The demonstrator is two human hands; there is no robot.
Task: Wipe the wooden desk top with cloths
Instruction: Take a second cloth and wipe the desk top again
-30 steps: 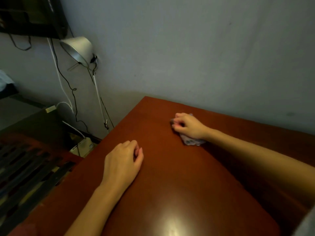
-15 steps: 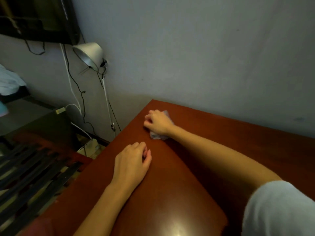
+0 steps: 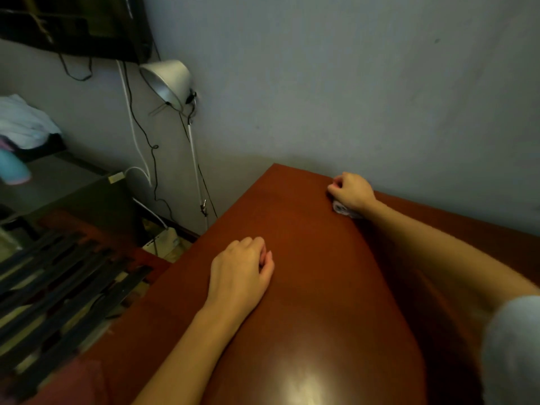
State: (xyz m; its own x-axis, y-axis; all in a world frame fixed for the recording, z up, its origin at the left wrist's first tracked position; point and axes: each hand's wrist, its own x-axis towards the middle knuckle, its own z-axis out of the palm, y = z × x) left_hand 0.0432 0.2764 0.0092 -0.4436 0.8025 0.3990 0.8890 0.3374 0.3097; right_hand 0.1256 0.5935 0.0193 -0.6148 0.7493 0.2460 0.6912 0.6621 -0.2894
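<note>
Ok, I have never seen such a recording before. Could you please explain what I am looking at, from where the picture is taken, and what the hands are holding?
There is no machine here. A person wears a wide-angle camera on the head, looking forward and down, so you see their own two arms from above. The surface is a reddish-brown wooden desk top standing against a grey wall. The right hand is near the far edge, with its fingers curled over a small crumpled cloth on the wood. The left hand rests on the desk nearer the camera, fingers loosely curled, holding nothing. To the left of the desk, a silver lamp stands by the wall.
</note>
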